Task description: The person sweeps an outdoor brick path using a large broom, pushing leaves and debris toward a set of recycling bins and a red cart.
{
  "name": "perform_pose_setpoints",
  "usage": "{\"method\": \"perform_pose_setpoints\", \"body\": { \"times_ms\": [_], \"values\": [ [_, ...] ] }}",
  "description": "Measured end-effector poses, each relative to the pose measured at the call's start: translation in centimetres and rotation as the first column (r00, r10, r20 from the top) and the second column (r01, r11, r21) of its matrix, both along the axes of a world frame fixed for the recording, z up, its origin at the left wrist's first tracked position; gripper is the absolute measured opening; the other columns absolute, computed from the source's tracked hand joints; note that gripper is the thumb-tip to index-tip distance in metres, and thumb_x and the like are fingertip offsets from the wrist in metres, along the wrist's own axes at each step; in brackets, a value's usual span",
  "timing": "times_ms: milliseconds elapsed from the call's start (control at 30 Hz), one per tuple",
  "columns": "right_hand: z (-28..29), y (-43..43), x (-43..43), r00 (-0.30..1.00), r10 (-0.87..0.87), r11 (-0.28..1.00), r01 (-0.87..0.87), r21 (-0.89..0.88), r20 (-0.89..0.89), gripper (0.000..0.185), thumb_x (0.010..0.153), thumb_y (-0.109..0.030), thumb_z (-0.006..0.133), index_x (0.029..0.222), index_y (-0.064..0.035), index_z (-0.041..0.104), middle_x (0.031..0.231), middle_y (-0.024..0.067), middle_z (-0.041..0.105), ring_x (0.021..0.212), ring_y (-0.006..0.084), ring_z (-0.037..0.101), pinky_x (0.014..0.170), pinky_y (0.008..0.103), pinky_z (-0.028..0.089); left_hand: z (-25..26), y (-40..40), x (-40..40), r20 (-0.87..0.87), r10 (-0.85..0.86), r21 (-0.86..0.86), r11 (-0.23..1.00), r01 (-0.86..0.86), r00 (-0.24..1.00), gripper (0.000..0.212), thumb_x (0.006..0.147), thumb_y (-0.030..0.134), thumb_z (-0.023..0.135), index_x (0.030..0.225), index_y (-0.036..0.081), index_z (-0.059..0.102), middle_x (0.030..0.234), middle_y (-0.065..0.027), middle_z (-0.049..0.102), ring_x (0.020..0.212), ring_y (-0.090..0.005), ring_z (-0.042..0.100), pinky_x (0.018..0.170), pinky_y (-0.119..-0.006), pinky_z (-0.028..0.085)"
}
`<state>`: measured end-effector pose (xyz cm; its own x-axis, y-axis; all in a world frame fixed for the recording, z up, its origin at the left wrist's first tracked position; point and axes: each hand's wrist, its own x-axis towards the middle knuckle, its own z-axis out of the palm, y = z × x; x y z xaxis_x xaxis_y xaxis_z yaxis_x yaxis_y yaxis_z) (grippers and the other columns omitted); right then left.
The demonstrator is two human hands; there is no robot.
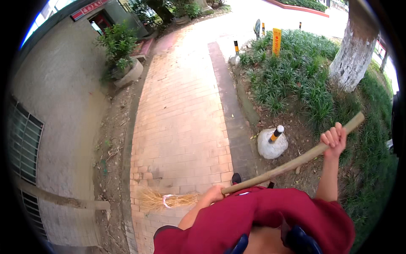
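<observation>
A straw broom with a long wooden handle (295, 162) lies slantwise across the front of my body. My right hand (334, 139) is closed round the handle near its upper end, out to the right over the planted bed. Lower down, my left hand (215, 193) grips the same handle close to my waist. The broom's straw head (158, 200), bound with a pale band, is at the left over the brick paving (180, 136). My left forearm partly hides where the straw meets the handle.
A white-painted stone (269, 150) with a striped post stands right of the dark paving edge. Beyond are grassy plants (295, 73), a yellow sign (276, 42) and a whitewashed tree trunk (353, 57). Along the left runs a building wall (63, 127) with a potted shrub (119, 47).
</observation>
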<state>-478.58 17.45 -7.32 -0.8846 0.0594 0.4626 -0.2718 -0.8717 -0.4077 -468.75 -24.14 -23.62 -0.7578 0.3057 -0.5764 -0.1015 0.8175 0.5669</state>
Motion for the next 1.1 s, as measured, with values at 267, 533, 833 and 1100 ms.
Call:
{"method": "perform_pose_setpoints", "body": {
  "times_ms": [267, 533, 833, 1100],
  "values": [
    [-1.9, -5.8, -16.5, 0.995, -0.001, 1.000, 0.004, -0.030, 0.102, 0.021, 0.092, -0.026, 0.035, 0.076, -0.0111, 0.036, 0.048, -0.0062, 0.032, 0.040, 0.0039, 0.033, 0.045, 0.0222, 0.030, -2.0, -6.6, -13.9, 0.139, 0.024, 0.040, 0.999, -0.030, 0.990, 0.025, 0.066, 0.031, 0.063, 0.084, 0.013, 0.062, 0.080, -0.0160, 0.060, 0.076, -0.0320, 0.058, 0.064, -0.038, 0.045],
    [-5.6, -11.6, -38.2, 0.985, 0.133, 0.991, -0.134, -0.003, 0.106, 0.021, 0.090, -0.031, 0.039, 0.078, -0.0133, 0.038, 0.049, -0.0061, 0.031, 0.041, 0.0041, 0.031, 0.045, 0.0215, 0.028, -4.8, -12.5, -31.7, 0.108, 0.165, -0.042, 0.986, -0.161, 0.980, 0.031, 0.067, 0.037, 0.061, 0.087, 0.013, 0.062, 0.081, -0.0157, 0.060, 0.079, -0.0340, 0.057, 0.067, -0.039, 0.044],
    [-7.4, -20.3, -63.6, 0.926, 0.245, 0.968, -0.251, -0.014, 0.287, 0.022, 0.087, -0.033, 0.045, 0.073, -0.0161, 0.041, 0.048, -0.0069, 0.027, 0.042, 0.0058, 0.029, 0.047, 0.0231, 0.028, 0.8, -17.1, -51.9, 0.204, 0.348, -0.070, 0.938, -0.341, 0.915, 0.035, 0.068, 0.040, 0.061, 0.087, 0.011, 0.062, 0.079, -0.0172, 0.060, 0.078, -0.0321, 0.058, 0.067, -0.038, 0.044],
    [-9.1, -26.4, -82.3, 0.948, 0.211, 0.977, -0.201, -0.064, 0.240, 0.022, 0.090, -0.030, 0.039, 0.075, -0.0143, 0.039, 0.049, -0.0065, 0.029, 0.043, 0.0043, 0.031, 0.046, 0.0219, 0.029, -0.7, -23.8, -73.7, 0.267, 0.295, -0.053, 0.955, -0.292, 0.917, 0.035, 0.068, 0.040, 0.061, 0.086, 0.010, 0.062, 0.079, -0.0170, 0.060, 0.078, -0.0302, 0.059, 0.067, -0.037, 0.044]
  ]
}}
